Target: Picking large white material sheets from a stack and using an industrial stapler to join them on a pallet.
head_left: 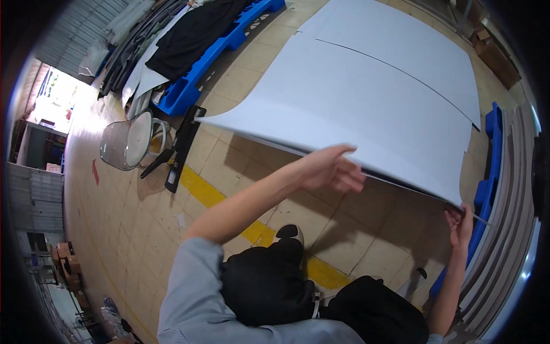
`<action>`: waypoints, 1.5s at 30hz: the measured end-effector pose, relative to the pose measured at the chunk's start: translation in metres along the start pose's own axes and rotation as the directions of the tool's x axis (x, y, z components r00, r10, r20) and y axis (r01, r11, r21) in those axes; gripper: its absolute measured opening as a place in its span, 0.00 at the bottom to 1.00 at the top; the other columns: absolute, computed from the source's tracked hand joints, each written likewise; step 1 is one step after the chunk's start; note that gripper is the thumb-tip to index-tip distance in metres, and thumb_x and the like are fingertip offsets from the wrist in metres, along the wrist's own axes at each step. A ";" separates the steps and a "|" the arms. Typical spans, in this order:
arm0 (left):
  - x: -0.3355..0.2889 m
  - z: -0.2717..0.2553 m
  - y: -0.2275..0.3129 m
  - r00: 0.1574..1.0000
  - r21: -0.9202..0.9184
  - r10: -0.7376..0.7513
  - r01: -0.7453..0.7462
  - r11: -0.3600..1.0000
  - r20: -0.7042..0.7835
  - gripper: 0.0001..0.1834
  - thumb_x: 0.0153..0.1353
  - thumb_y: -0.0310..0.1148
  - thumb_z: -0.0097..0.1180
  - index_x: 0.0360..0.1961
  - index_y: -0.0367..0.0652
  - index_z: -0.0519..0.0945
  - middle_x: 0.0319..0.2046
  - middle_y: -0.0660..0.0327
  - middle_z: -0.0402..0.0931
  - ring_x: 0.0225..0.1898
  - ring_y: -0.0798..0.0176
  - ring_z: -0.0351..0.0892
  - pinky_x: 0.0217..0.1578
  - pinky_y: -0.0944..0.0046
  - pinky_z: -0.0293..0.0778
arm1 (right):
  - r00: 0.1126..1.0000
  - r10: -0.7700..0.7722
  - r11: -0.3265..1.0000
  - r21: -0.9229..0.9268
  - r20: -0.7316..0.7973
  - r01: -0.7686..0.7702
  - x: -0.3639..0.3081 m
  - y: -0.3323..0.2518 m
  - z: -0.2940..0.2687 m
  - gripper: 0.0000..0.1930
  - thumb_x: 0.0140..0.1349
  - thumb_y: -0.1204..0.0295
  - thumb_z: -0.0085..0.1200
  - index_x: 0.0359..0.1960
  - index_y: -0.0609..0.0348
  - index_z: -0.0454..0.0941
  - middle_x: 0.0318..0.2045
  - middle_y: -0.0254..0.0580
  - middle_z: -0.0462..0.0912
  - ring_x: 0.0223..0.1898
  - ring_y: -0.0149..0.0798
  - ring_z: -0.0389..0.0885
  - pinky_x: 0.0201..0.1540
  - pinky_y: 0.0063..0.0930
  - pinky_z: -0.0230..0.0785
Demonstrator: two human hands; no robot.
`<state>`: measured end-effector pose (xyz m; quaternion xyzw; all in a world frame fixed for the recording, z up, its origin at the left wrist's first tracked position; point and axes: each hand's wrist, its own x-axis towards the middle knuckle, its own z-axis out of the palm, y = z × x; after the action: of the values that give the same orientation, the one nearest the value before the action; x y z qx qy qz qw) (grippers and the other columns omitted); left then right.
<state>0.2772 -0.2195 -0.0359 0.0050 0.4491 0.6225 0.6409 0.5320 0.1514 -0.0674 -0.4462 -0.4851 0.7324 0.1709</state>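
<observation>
A large white sheet (366,114) stretches away in front of me, its near edge raised off the floor and its near left corner curling up. Dark material shows under parts of that edge. My right hand (460,226) pinches the near right corner between thumb and fingers. Over the middle of the near edge is my left hand (332,169), thumb stretched out and apart from loosely bent fingers. Those fingers are slightly blurred, with nothing visible in them; whether they touch the edge I cannot tell. Another white sheet (389,34) lies beyond, along a dark seam.
A blue pallet (215,60) at the far left bears dark folded cloth. Close to it are a chair (137,140) and a long black bar (183,152). On the right, stacked pale boards (510,189) stand along another blue pallet (490,155). A yellow line (200,189) crosses the tiled floor.
</observation>
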 end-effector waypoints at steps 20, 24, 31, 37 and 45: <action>-0.030 -0.296 -0.198 0.655 -0.488 0.015 -0.578 0.655 -0.755 0.32 0.56 0.55 0.54 0.56 0.46 0.66 0.51 0.57 0.69 0.54 0.56 0.68 0.54 0.53 0.67 | 0.962 0.261 0.907 0.319 0.082 -0.273 -0.064 0.188 -0.062 0.19 0.62 0.69 0.47 0.52 0.65 0.65 0.40 0.52 0.79 0.42 0.48 0.80 0.48 0.47 0.74; -0.048 -0.264 -0.147 0.528 -0.034 0.268 -0.493 0.869 -0.806 0.20 0.60 0.46 0.55 0.47 0.43 0.73 0.39 0.65 0.76 0.37 0.66 0.76 0.28 0.68 0.73 | 0.972 0.146 0.968 0.178 0.182 -0.179 -0.071 0.128 -0.055 0.22 0.63 0.74 0.44 0.57 0.72 0.56 0.41 0.59 0.78 0.39 0.52 0.82 0.41 0.42 0.79; -0.149 -0.130 0.027 0.373 0.390 0.469 -0.269 0.880 -0.801 0.14 0.60 0.42 0.51 0.34 0.41 0.75 0.22 0.66 0.73 0.19 0.72 0.70 0.15 0.72 0.59 | 0.965 0.169 0.986 -0.031 0.201 -0.166 -0.128 -0.074 -0.023 0.21 0.60 0.68 0.44 0.48 0.78 0.65 0.33 0.60 0.80 0.31 0.53 0.82 0.35 0.41 0.79; -0.232 -0.036 0.102 0.266 0.345 0.383 -0.181 0.921 -0.884 0.15 0.56 0.38 0.54 0.31 0.34 0.76 0.21 0.63 0.74 0.16 0.68 0.72 0.12 0.69 0.65 | 0.980 0.190 0.982 -0.009 -0.060 -0.191 -0.219 -0.201 0.003 0.31 0.53 0.73 0.50 0.59 0.65 0.55 0.47 0.51 0.72 0.44 0.49 0.77 0.27 0.46 0.80; -0.345 0.102 0.257 0.291 0.326 0.350 -0.129 0.937 -0.891 0.12 0.52 0.35 0.57 0.23 0.35 0.75 0.18 0.61 0.74 0.15 0.68 0.72 0.13 0.68 0.68 | 0.966 0.168 0.983 -0.045 -0.195 -0.180 -0.317 -0.410 0.042 0.22 0.51 0.72 0.49 0.46 0.74 0.63 0.30 0.53 0.78 0.22 0.48 0.80 0.20 0.44 0.80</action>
<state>0.1943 -0.3818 0.3666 -0.2259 0.7864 0.5526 0.1585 0.5946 0.1044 0.4463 -0.5602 -0.4479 0.6831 0.1376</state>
